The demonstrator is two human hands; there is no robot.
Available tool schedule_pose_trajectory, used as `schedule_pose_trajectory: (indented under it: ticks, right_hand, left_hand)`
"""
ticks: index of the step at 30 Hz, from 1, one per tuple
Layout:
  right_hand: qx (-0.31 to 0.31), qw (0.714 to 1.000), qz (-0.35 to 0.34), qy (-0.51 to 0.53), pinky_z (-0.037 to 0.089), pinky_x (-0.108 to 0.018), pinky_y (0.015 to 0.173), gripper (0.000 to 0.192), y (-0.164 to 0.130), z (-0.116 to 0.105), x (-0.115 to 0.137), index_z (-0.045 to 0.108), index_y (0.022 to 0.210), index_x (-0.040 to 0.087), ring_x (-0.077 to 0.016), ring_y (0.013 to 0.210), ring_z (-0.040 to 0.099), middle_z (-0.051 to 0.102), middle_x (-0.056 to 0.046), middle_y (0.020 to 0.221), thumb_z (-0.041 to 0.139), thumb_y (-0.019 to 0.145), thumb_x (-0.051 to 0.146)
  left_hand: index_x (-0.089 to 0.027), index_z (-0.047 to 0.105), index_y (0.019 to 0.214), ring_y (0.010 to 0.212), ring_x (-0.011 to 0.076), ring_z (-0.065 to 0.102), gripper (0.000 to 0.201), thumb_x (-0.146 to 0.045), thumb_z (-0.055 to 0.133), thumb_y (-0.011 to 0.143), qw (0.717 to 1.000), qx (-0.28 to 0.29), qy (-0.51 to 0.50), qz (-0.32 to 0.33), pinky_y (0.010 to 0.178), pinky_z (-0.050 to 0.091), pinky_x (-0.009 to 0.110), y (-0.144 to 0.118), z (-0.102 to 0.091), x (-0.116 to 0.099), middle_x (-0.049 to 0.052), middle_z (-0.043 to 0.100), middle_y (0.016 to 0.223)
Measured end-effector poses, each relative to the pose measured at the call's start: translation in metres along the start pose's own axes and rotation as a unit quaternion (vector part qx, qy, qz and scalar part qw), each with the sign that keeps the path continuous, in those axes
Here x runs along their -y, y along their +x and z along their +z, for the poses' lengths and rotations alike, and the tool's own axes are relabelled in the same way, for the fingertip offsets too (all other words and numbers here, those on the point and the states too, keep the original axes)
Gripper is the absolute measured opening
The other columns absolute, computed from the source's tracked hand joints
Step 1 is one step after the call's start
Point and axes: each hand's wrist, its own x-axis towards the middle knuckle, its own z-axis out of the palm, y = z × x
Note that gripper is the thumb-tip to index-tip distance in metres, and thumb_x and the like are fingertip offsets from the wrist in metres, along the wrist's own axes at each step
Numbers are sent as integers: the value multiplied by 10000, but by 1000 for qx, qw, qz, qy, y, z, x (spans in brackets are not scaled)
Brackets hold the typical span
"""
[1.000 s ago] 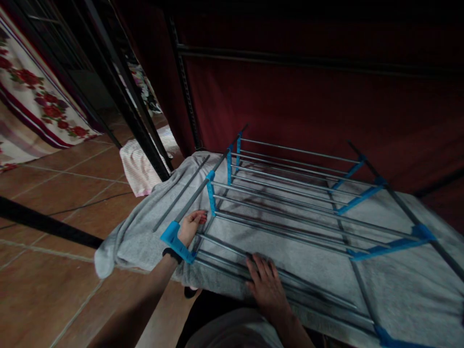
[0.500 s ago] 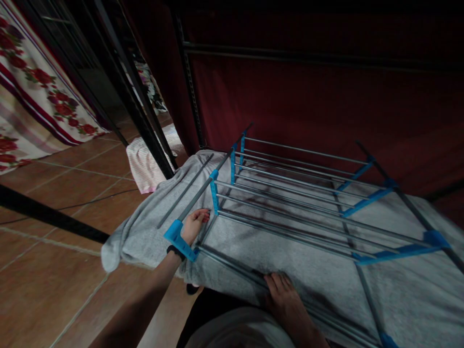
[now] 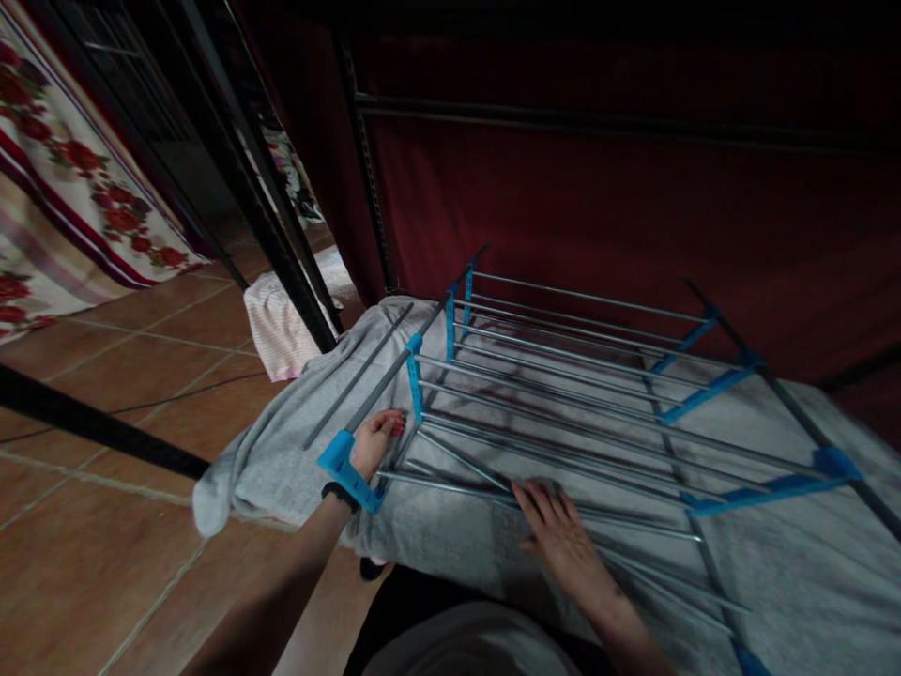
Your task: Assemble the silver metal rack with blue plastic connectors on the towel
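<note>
- Left hand [image 3: 375, 441]: at the near left corner of the drying rack [image 3: 563, 394], just behind the blue corner bracket [image 3: 343, 465]. Fingers loosely curled, tips toward the grey side rail [image 3: 394, 371]; palm rests on the grey towel [image 3: 282, 451]. Whether the fingers actually close round a rod cannot be told. A dark band sits on the wrist.
- Right hand [image 3: 563, 540]: palm down, fingers spread and nearly straight, lying flat on the thin metal rods [image 3: 619, 512] at the near edge of the rack. Fingertips touch the rods; nothing is gripped.
- Drying rack: middle of the scene, lying flat on the grey towel; silver rods run left to right, joined by blue plastic brackets [image 3: 710, 385] at the right and far sides.
- Grey towel: spread under the rack, its left end hanging down over the edge toward the tiled floor [image 3: 105, 526].
- Pink cloth [image 3: 282, 324]: on the floor, far left of the towel, partly behind a black metal post [image 3: 274, 235].
- Flowered fabric [image 3: 63, 188]: hanging at the far left.
- Dark red curtain [image 3: 598, 207]: across the far side, directly behind the rack.
</note>
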Motion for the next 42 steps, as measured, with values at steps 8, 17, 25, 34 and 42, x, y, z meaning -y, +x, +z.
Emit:
schedule_pose_trajectory:
  ticks: [8, 17, 25, 34, 42]
  right_hand:
    - [-42, 995, 93, 6, 390, -489, 1062, 608, -54, 42, 29, 283, 1591, 243, -303, 1304, 526, 499, -115, 1512, 401, 1000, 323]
    - [-39, 991, 123, 21, 443, -447, 970, 447, -49, 44, 20, 552, 1405, 210, -285, 1174, 604, 616, -130, 1366, 389, 1010, 340]
    - [-76, 989, 99, 75, 423, -423, 1062, 436, 20, 10, 8, 479, 1444, 215, -248, 1254, 533, 540, -107, 1431, 414, 1017, 273]
    - [-25, 997, 74, 24, 387, -429, 1060, 403, 115, 19, 1, 533, 1384, 176, -248, 1188, 557, 628, -118, 1297, 408, 1002, 156]
    - [37, 996, 83, 15, 460, -340, 856, 294, 139, 7, -3, 614, 1190, 235, -197, 947, 644, 664, -77, 1128, 357, 1049, 265]
  left_hand:
    - [-133, 704, 915, 763, 179, 663, 195, -249, 721, 759, 996, 6, -69, -57, 856, 539, 337, -1, -8, -6, 53, 724, 802]
    - [-123, 719, 890, 744, 176, 668, 148, -164, 718, 748, 993, 18, -75, -88, 776, 550, 314, 3, -8, -12, 74, 727, 785]
    - [-178, 664, 1175, 1014, 247, 666, 500, -288, 785, 702, 988, 148, 8, 50, 933, 505, 369, 16, 15, -30, 81, 737, 1096]
    - [-202, 666, 1172, 1145, 301, 625, 482, -206, 720, 694, 962, 252, 43, 97, 1045, 463, 434, 19, 30, -46, 81, 725, 1147]
    - [-184, 666, 1067, 1032, 289, 637, 319, -223, 737, 758, 966, 229, 70, 95, 960, 479, 373, 13, 31, -45, 96, 723, 1068]
